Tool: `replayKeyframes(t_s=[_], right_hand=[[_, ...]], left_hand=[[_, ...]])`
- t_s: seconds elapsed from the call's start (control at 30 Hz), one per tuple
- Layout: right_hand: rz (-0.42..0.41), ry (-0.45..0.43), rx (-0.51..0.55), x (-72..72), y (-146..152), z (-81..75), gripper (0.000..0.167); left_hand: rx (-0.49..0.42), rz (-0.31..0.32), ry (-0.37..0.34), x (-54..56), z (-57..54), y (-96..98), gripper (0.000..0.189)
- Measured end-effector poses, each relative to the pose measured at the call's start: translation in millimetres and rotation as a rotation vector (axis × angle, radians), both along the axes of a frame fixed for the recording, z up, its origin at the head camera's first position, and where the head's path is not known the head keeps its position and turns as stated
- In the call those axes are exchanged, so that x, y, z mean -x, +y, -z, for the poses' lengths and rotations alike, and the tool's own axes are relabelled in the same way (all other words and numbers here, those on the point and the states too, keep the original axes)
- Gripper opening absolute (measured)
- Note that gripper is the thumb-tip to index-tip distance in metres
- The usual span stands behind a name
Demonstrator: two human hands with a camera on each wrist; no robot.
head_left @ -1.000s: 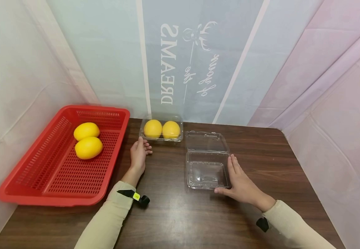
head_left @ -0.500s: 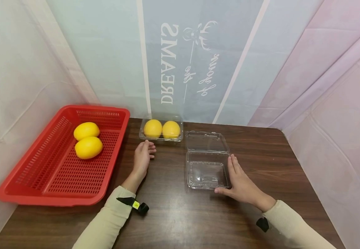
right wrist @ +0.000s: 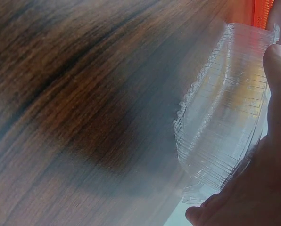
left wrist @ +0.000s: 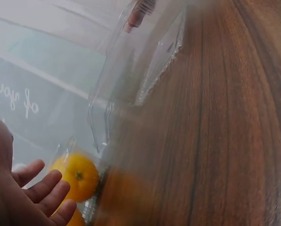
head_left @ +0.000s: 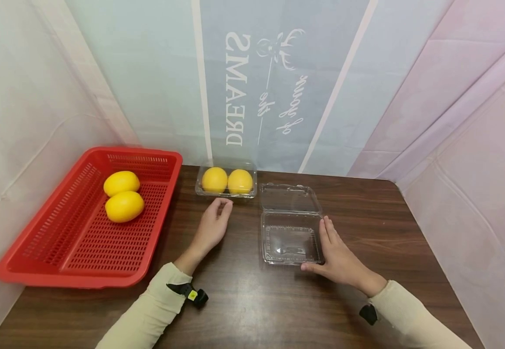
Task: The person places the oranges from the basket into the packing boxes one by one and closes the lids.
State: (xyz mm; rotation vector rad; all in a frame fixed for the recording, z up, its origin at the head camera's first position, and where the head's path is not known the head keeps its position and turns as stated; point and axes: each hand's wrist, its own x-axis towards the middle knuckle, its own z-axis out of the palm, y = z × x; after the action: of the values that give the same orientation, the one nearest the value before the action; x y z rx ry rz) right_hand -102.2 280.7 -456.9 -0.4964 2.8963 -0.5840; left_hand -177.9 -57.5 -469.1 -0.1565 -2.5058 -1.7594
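Note:
My left hand (head_left: 212, 225) hovers over the table just in front of a lidded clear plastic box (head_left: 254, 185) with two yellow-orange citrus fruits (head_left: 214, 180) inside. Its fingers (left wrist: 45, 189) are loosely bent and hold nothing. My right hand (head_left: 341, 259) rests against the right side of a second clear plastic clamshell box (head_left: 291, 240). That hand's fingers lie straight along the wall, with the thumb at the near corner. The second box has its lid (head_left: 290, 198) folded back and nothing in it. In the right wrist view, the clear box wall (right wrist: 220, 122) is beside the hand.
A red slotted basket (head_left: 161, 228) stands at the left with two yellow oval fruits (head_left: 124, 207) in it. The dark wood table (head_left: 244, 300) ends at a printed cloth backdrop (head_left: 161, 72). Pale cloth walls rise on both sides.
My left hand has moved right along the front of the lidded box and turned so its back faces up. The right hand and both boxes have stayed still.

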Motion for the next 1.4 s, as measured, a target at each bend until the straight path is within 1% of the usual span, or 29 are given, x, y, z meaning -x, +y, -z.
replayKeyframes(t_s=[0.17, 0.4, 0.53, 0.73, 0.93, 1.0, 1.23, 1.4], right_hand=[[0.0, -0.001, -0.003, -0.1, 0.0, -0.1, 0.129], [0.0, 0.0, 0.001, 0.2, 0.4, -0.7, 0.129], [-0.002, 0.004, -0.002, 0.5, 1.1, -1.4, 0.129], [0.0, 0.006, -0.003, 0.6, 1.0, -1.8, 0.129], [0.0, -0.004, 0.011, 0.0, 1.1, -2.1, 0.129], [0.002, -0.004, 0.011, 0.0, 1.4, -2.4, 0.129], [-0.002, -0.002, 0.009, 0.4, 1.8, -3.1, 0.129], [-0.006, -0.001, 0.011, 1.1, 1.1, -2.9, 0.129]], left_hand=[[0.13, 0.086, 0.08, -3.3, -5.7, 2.1, 0.034], [0.315, 0.184, 0.144, -7.1, -16.9, 0.1, 0.041], [0.424, 0.253, 0.174, -11.2, -23.5, -1.3, 0.049], [0.58, 0.345, 0.174, -20.7, -32.6, -3.0, 0.063], [0.714, 0.446, 0.115, -33.5, -44.9, -7.3, 0.072], [0.756, 0.471, 0.11, -37.0, -48.8, -9.0, 0.075], [0.861, 0.519, 0.117, -46.5, -65.6, -15.8, 0.082], [0.909, 0.536, 0.164, -49.3, -75.4, -22.0, 0.085]])
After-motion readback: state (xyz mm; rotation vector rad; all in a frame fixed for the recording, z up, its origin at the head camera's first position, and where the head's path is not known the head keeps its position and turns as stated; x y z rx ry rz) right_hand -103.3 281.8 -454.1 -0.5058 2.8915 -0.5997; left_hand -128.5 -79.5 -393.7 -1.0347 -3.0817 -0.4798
